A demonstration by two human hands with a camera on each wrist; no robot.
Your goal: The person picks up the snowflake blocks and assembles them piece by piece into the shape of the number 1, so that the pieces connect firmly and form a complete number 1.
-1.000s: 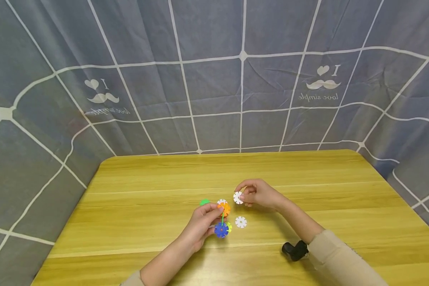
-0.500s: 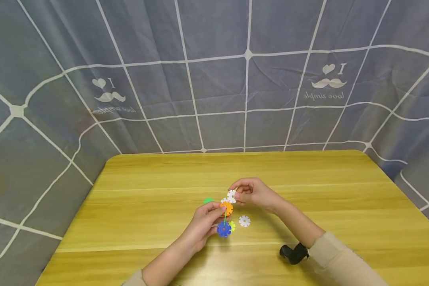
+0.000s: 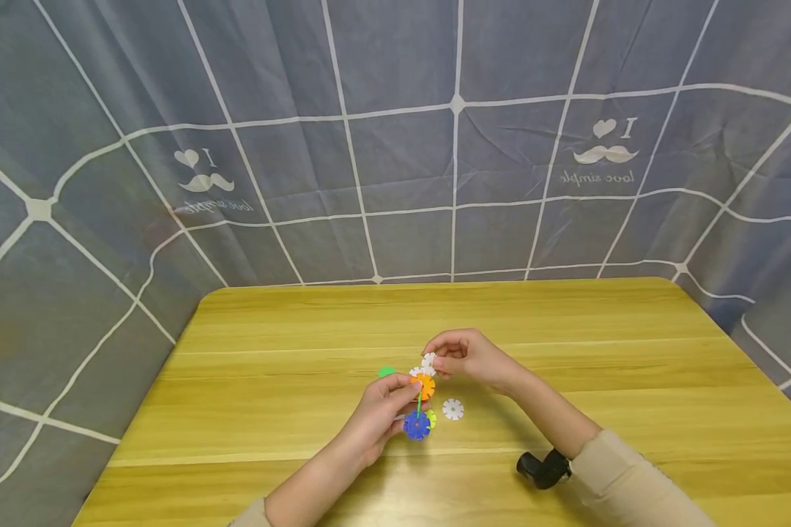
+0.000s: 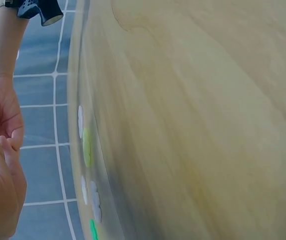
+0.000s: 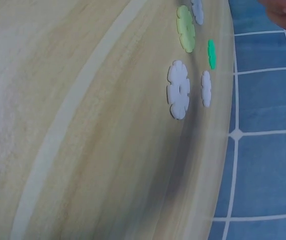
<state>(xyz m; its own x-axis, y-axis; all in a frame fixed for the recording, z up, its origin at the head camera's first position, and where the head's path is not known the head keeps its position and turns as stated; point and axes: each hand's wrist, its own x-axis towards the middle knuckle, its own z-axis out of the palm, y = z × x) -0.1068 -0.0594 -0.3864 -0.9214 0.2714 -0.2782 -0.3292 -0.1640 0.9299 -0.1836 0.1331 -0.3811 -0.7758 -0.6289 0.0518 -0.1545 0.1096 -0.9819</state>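
Observation:
My left hand (image 3: 379,413) holds a small chain of notched plastic discs. An orange disc (image 3: 425,386) is at its top, a green disc (image 3: 420,404) appears edge-on below, and a blue disc (image 3: 417,425) hangs at the bottom. Just above the orange disc, my right hand (image 3: 466,357) pinches a white notched disc (image 3: 428,361) between thumb and fingers. Whether that white disc touches the orange one I cannot tell. The left wrist view catches both hands only at its left edge, with the left hand (image 4: 0,200) lower; the held discs are mostly hidden there.
On the wooden table (image 3: 270,410) lie loose discs: a white disc (image 3: 452,409), a yellow disc (image 5: 185,29), a green disc (image 3: 386,372) and another white disc (image 5: 206,89). A black device (image 3: 543,468) is by the right sleeve. A grey checked curtain (image 3: 395,161) surrounds the table.
My right hand has come left with the white disc, close to the orange disc. The white disc has since turned and looks narrower. The left hand keeps its hold.

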